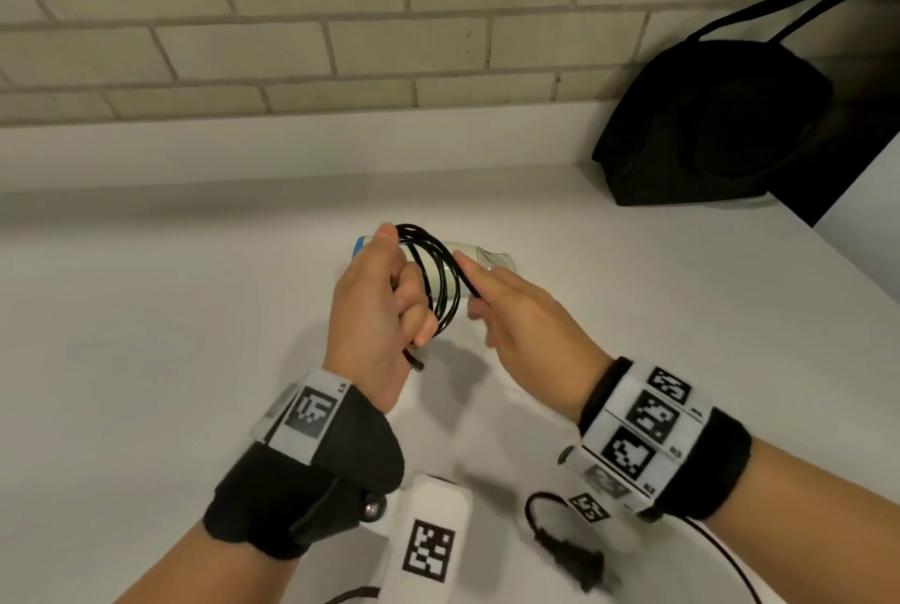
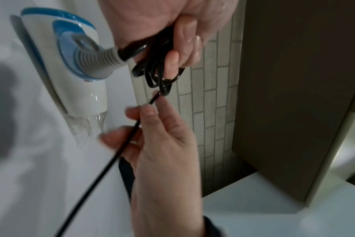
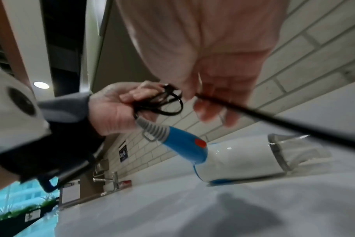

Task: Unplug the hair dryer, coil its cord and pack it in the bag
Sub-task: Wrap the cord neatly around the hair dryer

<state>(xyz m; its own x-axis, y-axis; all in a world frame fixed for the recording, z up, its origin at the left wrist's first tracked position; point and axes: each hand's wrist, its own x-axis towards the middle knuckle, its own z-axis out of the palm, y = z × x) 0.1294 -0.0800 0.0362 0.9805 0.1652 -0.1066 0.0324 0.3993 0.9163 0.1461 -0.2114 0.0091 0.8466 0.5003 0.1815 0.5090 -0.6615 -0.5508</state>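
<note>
A white and blue hair dryer [image 1: 489,257] lies on its side on the white counter [image 1: 170,335], just behind both hands. My left hand [image 1: 389,306] grips several loops of its black cord [image 1: 440,284] in a small coil held above the counter. My right hand [image 1: 487,306] pinches the loose strand right beside the coil. The left wrist view shows the grey strain relief [image 2: 99,59] leading from the dryer [image 2: 71,67] into the coil [image 2: 158,73]. The rest of the strand [image 3: 284,126] runs back under my right wrist. The plug [image 1: 579,559] lies on the counter below it. A black bag [image 1: 721,126] leans against the wall.
The bag stands at the back right, by the counter's right edge [image 1: 857,272]. A pale brick-tiled wall [image 1: 292,18] closes off the back. In the right wrist view a tap [image 3: 114,179] shows far along the counter to the left.
</note>
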